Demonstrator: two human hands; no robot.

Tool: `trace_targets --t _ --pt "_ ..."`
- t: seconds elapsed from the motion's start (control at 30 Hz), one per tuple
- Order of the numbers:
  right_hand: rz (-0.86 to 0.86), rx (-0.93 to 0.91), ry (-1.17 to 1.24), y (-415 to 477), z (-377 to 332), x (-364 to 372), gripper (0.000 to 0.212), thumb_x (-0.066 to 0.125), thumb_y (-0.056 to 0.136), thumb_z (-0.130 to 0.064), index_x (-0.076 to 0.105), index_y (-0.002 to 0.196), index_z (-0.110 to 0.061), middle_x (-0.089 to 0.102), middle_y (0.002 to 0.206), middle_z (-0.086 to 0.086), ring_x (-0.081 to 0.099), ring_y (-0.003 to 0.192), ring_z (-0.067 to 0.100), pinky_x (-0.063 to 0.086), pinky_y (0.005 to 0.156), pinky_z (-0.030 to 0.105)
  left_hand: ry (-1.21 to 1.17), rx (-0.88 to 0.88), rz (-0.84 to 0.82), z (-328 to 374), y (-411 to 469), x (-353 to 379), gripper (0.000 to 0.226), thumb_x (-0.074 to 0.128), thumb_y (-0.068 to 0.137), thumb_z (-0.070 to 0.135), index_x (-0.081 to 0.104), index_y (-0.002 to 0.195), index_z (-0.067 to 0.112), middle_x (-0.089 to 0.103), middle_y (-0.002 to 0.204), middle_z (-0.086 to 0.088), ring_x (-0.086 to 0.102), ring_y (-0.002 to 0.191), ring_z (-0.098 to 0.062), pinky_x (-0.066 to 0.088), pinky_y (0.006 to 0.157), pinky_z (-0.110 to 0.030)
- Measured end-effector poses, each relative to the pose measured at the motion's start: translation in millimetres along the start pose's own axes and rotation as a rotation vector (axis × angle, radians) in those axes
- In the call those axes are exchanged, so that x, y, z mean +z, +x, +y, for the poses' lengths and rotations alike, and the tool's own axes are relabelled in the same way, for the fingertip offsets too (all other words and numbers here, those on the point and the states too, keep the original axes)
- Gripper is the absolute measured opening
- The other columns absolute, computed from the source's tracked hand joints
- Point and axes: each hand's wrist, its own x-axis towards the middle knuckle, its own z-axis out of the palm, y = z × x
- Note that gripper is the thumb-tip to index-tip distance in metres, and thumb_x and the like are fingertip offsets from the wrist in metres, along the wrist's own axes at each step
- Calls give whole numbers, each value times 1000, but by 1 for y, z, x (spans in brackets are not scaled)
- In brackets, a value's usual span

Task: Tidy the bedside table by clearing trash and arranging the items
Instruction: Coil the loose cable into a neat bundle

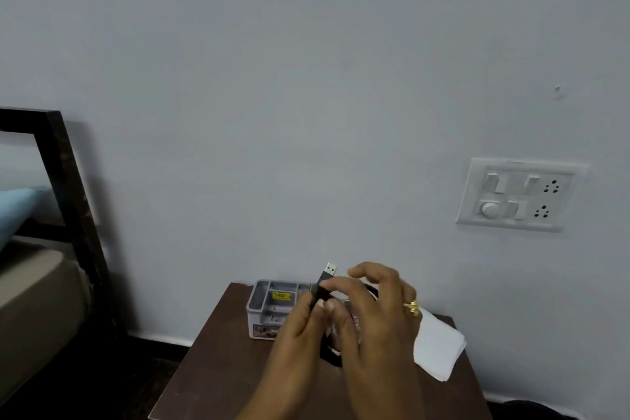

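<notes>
Nearest us, our right hand (371, 314) and left hand (300, 320) meet above the bedside table (218, 365). Left fingers pinch the black USB cable (322, 286), plug up; right hand's grip we cannot tell. Grey organiser tray (269, 300) sits at the back edge, white tissue (438, 348) near the right edge; front-left surface bare.

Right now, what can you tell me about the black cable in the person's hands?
The cable is black, with a silver USB plug at its upper end, pointing up and slightly right toward the wall. The left hand pinches it just below the plug, and the right hand closes over the rest, hiding most of it. A dark loop hangs below the hands, above the brown bedside table. Whether that loop touches the table cannot be told.
</notes>
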Motion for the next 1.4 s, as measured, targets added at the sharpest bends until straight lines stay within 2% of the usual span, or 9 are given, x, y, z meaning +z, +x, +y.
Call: trace_targets --t 0.13,0.37,0.6,0.83,0.9,1.03,1.17,1.27,1.4 --pt "65 419 495 4 -3 -12 14 52 90 -35 50 95 -48 71 81 -11 65 79 7 50 75 22 -322 -151 142 -2 7 -3 26 42 96 19 60 82 6 44 58 -5 55 49 -15 50 54 -25" --pt "203 894 922 8 17 -27 19 65 81 -7 63 95 -21 70 63 2 63 48 9 56 51 24 -690 -138 89 23 6 -6 25 41 96 15 59 96 -1 39 50 1 46 40 -10 56 50 -26" --pt "-62 868 760 12 31 -23 11 66 82 -7 70 82 -18 72 69 3 65 61 11 51 65 31 -589 -207 -111 25 7 -2 33 45 88 22 60 105 -2 31 51 3 28 37 -5 41 43 -21" --pt "-370 949 1184 15 29 -31 18 61 81 -20 76 82 -12 76 84 5 70 72 9 54 72 30 -408 -217 -38 18 14 -3 30 43 95 23 61 104 1 27 56 3 22 42 -5 33 46 -20" --pt "-326 944 1317 11 27 -26 27 81 59 -26 76 82 -13 75 82 7 71 71 12 56 60 26 -424 -233 -44 18 13 -1 30 42 95 21 61 104 0 27 56 3 23 40 -4 35 44 -19" --pt "-132 1045 1508 4 32 -18 97 96 14 -24 58 103 -15 74 85 13 73 75 16 57 59 29 -471 -271 -88 20 12 0 27 43 95 17 60 102 -3 29 53 2 26 38 -5 39 42 -19" --pt "-55 1051 1519 0 30 -14 68 78 53 -11 55 117 -9 75 86 10 72 73 15 57 55 25 -442 -237 -95 19 13 1 21 41 96 14 54 102 0 32 55 0 30 39 -8 42 46 -22" --pt "-53 1009 1388 -2 26 -10 97 94 24 -33 59 111 -11 74 91 11 73 77 18 59 61 25 -460 -229 -71 18 13 0 20 42 95 15 57 98 1 37 58 -3 36 44 -10 44 50 -24" --pt "-4 986 1305 -1 24 -9 91 93 22 -35 64 102 -3 74 83 15 73 73 19 57 56 22 -464 -253 -72 14 13 -5 19 46 93 17 58 85 4 46 64 -6 47 51 -13 51 59 -27"
